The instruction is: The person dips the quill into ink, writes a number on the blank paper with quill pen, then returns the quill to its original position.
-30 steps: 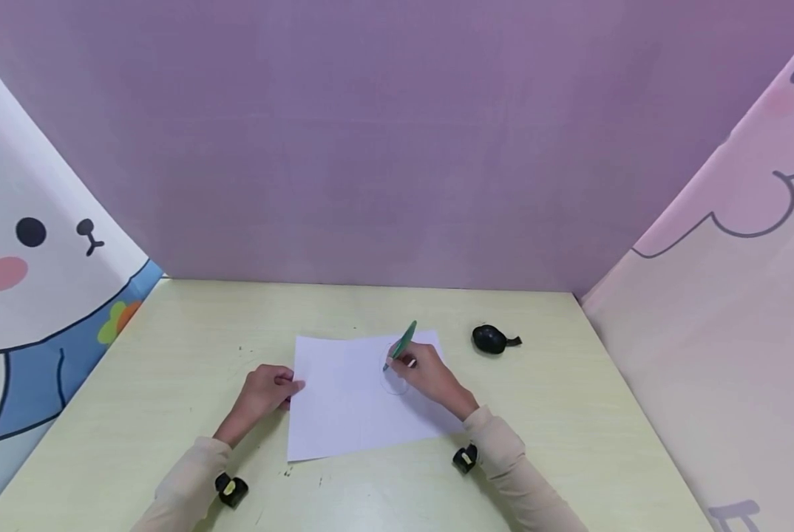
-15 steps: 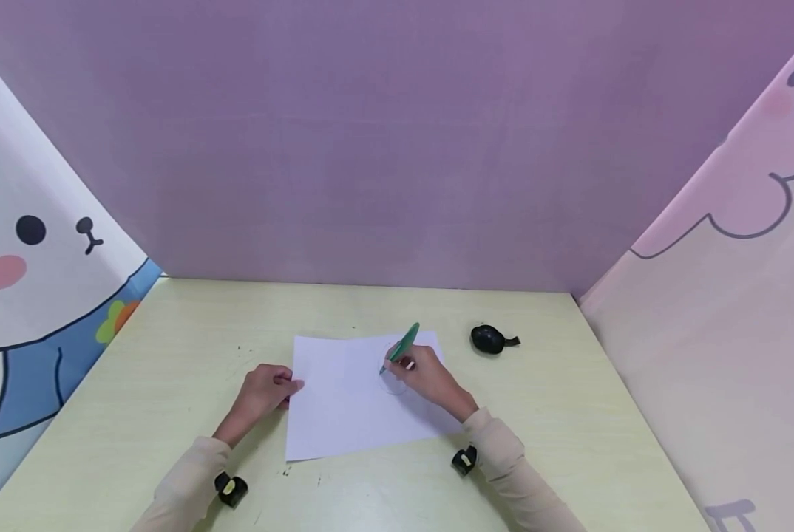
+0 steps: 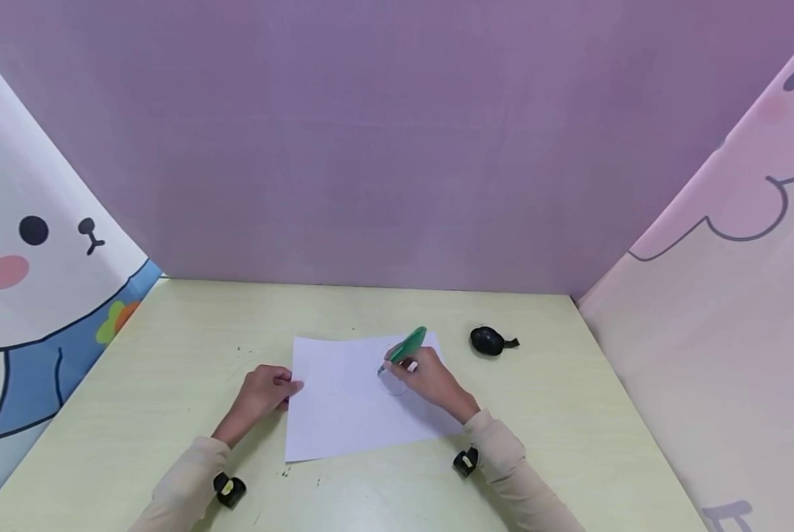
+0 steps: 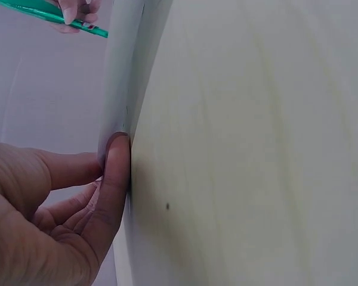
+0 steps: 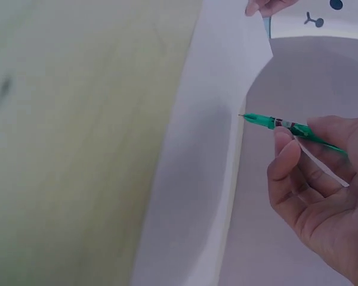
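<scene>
A white sheet of paper lies on the table, with a faint round pencil-thin line on its right half. My left hand pinches the sheet's left edge between thumb and index finger, as the left wrist view shows with the fingers at the edge. My right hand rests over the right half and grips a green pen. In the right wrist view the pen points its thin tip at the paper. The right hand covers part of the round line.
A small black rounded object with a short tail sits right of the paper on the pale table. A purple wall panel stands behind, with cartoon-printed panels on both sides. Black wrist devices hang at both sleeves.
The pen tip has shifted slightly left and down along the round line, and the pen's upper end leans further right. My left hand holds its place at the paper's edge.
</scene>
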### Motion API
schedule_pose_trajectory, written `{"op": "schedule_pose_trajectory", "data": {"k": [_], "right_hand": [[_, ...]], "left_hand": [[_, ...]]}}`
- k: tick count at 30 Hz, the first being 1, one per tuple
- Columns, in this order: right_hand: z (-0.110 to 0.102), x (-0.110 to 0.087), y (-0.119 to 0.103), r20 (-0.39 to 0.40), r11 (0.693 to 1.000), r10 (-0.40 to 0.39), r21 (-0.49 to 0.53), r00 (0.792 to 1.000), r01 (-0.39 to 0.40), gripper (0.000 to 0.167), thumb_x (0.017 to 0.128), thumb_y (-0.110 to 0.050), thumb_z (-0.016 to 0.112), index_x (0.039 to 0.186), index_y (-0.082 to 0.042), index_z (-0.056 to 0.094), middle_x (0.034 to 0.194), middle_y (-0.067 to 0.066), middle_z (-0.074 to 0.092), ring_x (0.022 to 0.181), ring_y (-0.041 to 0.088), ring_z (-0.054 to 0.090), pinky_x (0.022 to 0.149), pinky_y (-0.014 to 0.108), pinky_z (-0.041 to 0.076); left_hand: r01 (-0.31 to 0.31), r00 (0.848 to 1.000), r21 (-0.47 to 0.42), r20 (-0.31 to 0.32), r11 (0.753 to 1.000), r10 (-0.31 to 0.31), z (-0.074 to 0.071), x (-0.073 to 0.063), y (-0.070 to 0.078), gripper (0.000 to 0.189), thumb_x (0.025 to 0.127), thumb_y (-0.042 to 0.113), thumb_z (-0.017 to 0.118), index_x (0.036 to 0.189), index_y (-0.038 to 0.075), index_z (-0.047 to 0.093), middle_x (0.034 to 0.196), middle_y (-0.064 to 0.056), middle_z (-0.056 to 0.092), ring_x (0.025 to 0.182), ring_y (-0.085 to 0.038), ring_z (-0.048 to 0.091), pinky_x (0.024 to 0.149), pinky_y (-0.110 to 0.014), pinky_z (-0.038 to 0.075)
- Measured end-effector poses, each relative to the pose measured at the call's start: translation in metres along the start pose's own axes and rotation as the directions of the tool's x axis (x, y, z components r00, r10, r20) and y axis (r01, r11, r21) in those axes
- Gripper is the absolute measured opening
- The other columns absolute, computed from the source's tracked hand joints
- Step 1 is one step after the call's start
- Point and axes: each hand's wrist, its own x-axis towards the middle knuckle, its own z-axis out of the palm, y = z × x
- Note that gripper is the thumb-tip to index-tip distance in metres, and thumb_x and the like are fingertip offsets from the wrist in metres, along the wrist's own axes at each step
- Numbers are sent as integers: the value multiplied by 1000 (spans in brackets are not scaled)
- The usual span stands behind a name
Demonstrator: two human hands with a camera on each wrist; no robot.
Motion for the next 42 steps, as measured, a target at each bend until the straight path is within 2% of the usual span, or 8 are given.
{"op": "schedule_pose_trajectory", "data": {"k": [8,14,17,21,23,27,33,42], "right_hand": [[-18,-2,3,-109,997,77,23,991,-75,23,102,-14,70,119,-1,76,104,10,78,77,27,69,49,24,54],[-24,-9,10,-101,986,125,120,987,-113,28,101,-19,72,124,-4,76,100,20,77,71,45,64,49,21,51],[-24,-10,12,-106,991,98,97,990,-88,26,100,-16,72,123,-5,76,99,18,77,74,41,67,54,22,56],[-26,-12,14,-129,996,22,-79,991,-32,21,100,-15,73,120,-10,77,108,7,78,92,25,74,75,27,63],[-28,-13,15,-128,981,-41,-195,991,15,20,100,-14,72,120,-10,77,109,3,77,96,18,73,80,30,63],[-34,-17,17,-92,931,-170,-341,981,130,21,100,-6,71,120,-6,77,97,-1,74,82,11,65,71,34,60],[-41,-24,20,-43,921,-235,-328,971,208,26,95,1,73,120,-6,77,96,0,76,84,9,68,70,33,62],[-46,-33,28,-41,935,-189,-311,981,167,25,96,-1,73,120,-4,75,102,3,76,89,13,71,75,38,65]], "left_hand": [[33,999,-66,27,997,-31,-3,3,-2,18,97,12,73,85,1,64,74,-4,62,64,-14,66,59,-25,56],[59,997,-159,55,985,-51,-5,3,-5,19,97,13,73,88,-3,66,78,-7,67,68,-14,67,62,-27,62],[53,997,-168,58,984,-44,-5,5,-5,20,98,13,73,95,-6,68,82,-9,69,71,-15,67,63,-28,63],[63,997,-165,52,984,-55,-4,6,-5,23,100,15,71,102,-8,69,84,-10,70,72,-15,67,63,-28,63],[72,997,-160,51,985,-65,-3,7,-5,23,101,16,69,102,-7,68,84,-10,69,72,-15,66,62,-28,63],[86,996,-156,50,984,-79,-2,8,-5,23,103,18,67,99,-5,68,82,-10,67,72,-15,65,62,-28,62],[87,996,-149,43,985,-81,-3,10,-5,23,103,17,65,95,-4,67,81,-8,65,72,-15,63,61,-26,61],[102,994,-149,43,984,-96,0,10,-5,23,103,17,65,104,-7,68,83,-10,67,73,-16,64,62,-28,62]]}}
